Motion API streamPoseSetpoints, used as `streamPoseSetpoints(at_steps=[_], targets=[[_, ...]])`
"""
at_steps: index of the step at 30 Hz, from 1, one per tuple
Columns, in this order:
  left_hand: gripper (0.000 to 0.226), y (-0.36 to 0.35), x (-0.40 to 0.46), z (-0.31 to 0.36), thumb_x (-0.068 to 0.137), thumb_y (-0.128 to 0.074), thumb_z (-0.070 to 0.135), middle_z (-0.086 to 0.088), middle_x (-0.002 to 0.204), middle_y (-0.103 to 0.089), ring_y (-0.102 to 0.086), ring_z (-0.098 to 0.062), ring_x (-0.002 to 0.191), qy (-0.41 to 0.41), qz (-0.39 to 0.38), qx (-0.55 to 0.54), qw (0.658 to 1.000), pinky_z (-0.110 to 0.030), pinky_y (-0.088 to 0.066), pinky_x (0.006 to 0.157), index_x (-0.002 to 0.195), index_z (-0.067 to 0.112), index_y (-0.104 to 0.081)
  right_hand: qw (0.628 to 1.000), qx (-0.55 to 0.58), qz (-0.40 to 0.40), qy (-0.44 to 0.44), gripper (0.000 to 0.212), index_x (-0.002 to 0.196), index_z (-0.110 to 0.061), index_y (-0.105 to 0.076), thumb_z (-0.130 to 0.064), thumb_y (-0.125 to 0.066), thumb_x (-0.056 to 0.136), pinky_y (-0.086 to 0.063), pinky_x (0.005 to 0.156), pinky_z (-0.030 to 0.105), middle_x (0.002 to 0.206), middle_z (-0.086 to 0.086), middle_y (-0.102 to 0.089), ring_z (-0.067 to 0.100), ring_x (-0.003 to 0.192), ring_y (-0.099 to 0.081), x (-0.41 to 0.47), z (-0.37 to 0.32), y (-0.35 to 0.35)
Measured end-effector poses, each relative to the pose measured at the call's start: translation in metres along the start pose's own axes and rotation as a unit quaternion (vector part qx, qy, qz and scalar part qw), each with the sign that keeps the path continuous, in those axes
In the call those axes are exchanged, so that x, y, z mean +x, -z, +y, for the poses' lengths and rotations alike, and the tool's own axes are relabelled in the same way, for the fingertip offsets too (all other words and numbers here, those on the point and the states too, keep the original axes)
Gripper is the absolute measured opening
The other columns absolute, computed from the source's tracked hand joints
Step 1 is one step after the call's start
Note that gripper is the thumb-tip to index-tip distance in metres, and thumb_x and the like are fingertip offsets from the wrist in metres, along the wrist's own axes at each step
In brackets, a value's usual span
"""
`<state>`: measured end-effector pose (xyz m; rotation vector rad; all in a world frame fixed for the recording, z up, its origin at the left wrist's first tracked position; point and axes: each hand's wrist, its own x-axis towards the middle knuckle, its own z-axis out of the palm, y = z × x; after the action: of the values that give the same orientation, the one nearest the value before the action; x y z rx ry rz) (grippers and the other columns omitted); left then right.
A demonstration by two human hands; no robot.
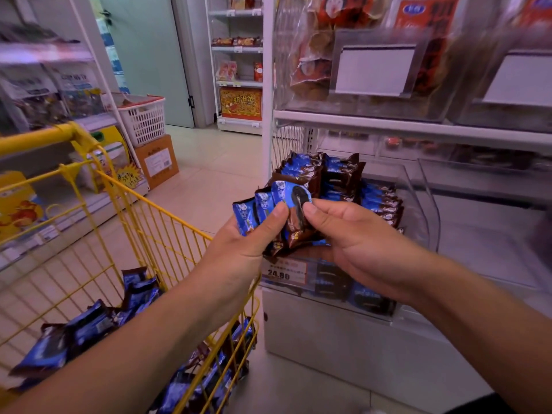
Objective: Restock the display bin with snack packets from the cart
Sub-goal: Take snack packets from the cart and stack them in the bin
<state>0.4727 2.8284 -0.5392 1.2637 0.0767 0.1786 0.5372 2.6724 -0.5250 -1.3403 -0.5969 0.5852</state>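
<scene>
Several glossy flat snack packets [280, 210]

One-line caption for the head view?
Both hands, left and right, hold snack packets before the display bin, beside the cart.

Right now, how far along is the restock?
Partly done: rows of packets already stand in the display bin. In hand: the left hand and right hand together grip a fanned bunch of packets in front of it. Left: many loose packets lie in the yellow cart.
</scene>
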Motion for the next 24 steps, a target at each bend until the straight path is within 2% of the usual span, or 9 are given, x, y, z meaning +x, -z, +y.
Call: streamPoseSetpoints(at_steps=[6, 9, 12, 15, 18, 19, 21, 22, 24], targets=[[0.098, 0.001, 0.007, 0.006, 0.056, -0.048, 0.082, -0.007, 0.120, -0.066, -0.070, -0.013, 0.096, -0.029, 0.068, 0.159, 0.984, -0.012, -0.053, 0.061, 0.134, 0.022, -0.050, 0.988, 0.117, -0.088, -0.044, 0.045, 0.125, -0.004, -0.062, -0.034, -0.060, 0.092, -0.058, 0.088, 0.044, 0.111, 0.017, -0.070, 0.029, 0.104, -0.068, -0.001, -0.005, 0.003], [0.111, -0.001, 0.018, 0.010, 0.053, -0.022, 0.093, -0.006, 0.126, -0.063, -0.062, -0.020, 0.112, -0.009, 0.099, 0.230, 0.968, -0.032, -0.050, 0.092, 0.138, 0.025, -0.049, 0.988, 0.110, -0.091, -0.055, 0.038, 0.111, -0.006, -0.071, -0.034, -0.064, 0.087, -0.058, 0.073, 0.033, 0.104, 0.016, -0.073, 0.024, 0.094, -0.071, 0.001, -0.009, 0.007], [0.101, -0.009, 0.020, 0.009, 0.068, -0.006, 0.083, -0.006, 0.134, -0.055, -0.046, -0.023, 0.129, -0.043, 0.089, 0.313, 0.945, -0.042, -0.033, 0.113, 0.138, 0.025, -0.051, 0.986, 0.123, -0.101, -0.056, 0.038, 0.109, -0.008, -0.074, -0.034, -0.070, 0.082, -0.059, 0.079, 0.038, 0.105, 0.014, -0.074, 0.025, 0.095, -0.072, 0.005, -0.010, 0.009], [0.091, -0.011, 0.018, 0.014, 0.069, -0.008, 0.085, 0.001, 0.123, -0.058, -0.054, -0.011, 0.117, -0.066, 0.080, 0.294, 0.950, -0.029, -0.037, 0.097, 0.123, 0.032, -0.058, 0.986, 0.135, -0.095, -0.034, 0.043, 0.109, -0.013, -0.076, -0.037, -0.081, 0.074, -0.059, 0.081, 0.039, 0.105, 0.011, -0.075, 0.023, 0.096, -0.072, 0.011, -0.015, 0.023], [0.049, 0.000, 0.030, 0.018, 0.092, -0.040, 0.067, 0.006, 0.117, -0.058, -0.059, -0.003, 0.102, -0.136, 0.100, 0.340, 0.925, -0.022, -0.049, 0.079, 0.119, 0.028, -0.056, 0.997, -0.076, 0.006, -0.002, 0.036, 0.101, -0.016, -0.077, -0.040, -0.077, 0.075, -0.062, 0.081, 0.041, 0.102, 0.011, -0.076, 0.024, 0.093, -0.074, 0.017, -0.036, 0.061], [0.042, 0.006, 0.035, 0.016, 0.095, -0.051, 0.056, 0.006, 0.120, -0.056, -0.056, -0.007, 0.105, -0.151, 0.123, 0.409, 0.891, -0.026, -0.049, 0.082, 0.124, 0.026, -0.053, 0.974, -0.221, 0.058, -0.001, 0.041, 0.105, -0.016, -0.074, -0.043, -0.078, 0.074, -0.061, 0.086, 0.044, 0.104, 0.011, -0.076, 0.026, 0.095, -0.074, 0.021, -0.043, 0.076], [0.047, 0.017, 0.043, 0.011, 0.095, -0.058, 0.044, 0.004, 0.125, -0.053, -0.053, -0.014, 0.111, -0.151, 0.146, 0.512, 0.833, -0.035, -0.050, 0.090, 0.135, 0.022, -0.047, 0.847, -0.513, 0.137, -0.021, 0.057, 0.120, -0.015, -0.067, -0.047, -0.082, 0.075, -0.054, 0.094, 0.038, 0.120, 0.012, -0.070, 0.024, 0.103, -0.068, 0.033, -0.049, 0.100], [0.049, 0.021, 0.047, 0.008, 0.095, -0.058, 0.042, 0.003, 0.125, -0.055, -0.054, -0.016, 0.110, -0.136, 0.142, 0.538, 0.820, -0.037, -0.050, 0.091, 0.138, 0.021, -0.046, 0.777, -0.612, 0.148, -0.030, 0.067, 0.131, -0.013, -0.062, -0.048, -0.082, 0.076, -0.047, 0.093, 0.030, 0.130, 0.012, -0.065, 0.024, 0.110, -0.063, 0.040, -0.048, 0.108], [0.045, 0.027, 0.051, 0.004, 0.097, -0.057, 0.039, 0.003, 0.121, -0.061, -0.059, -0.015, 0.102, -0.107, 0.127, 0.558, 0.813, -0.038, -0.054, 0.083, 0.137, 0.021, -0.050, 0.728, -0.670, 0.136, -0.046, 0.080, 0.142, -0.011, -0.053, -0.048, -0.082, 0.077, -0.038, 0.091, 0.027, 0.141, 0.011, -0.058, 0.027, 0.123, -0.056, 0.055, -0.043, 0.114]])
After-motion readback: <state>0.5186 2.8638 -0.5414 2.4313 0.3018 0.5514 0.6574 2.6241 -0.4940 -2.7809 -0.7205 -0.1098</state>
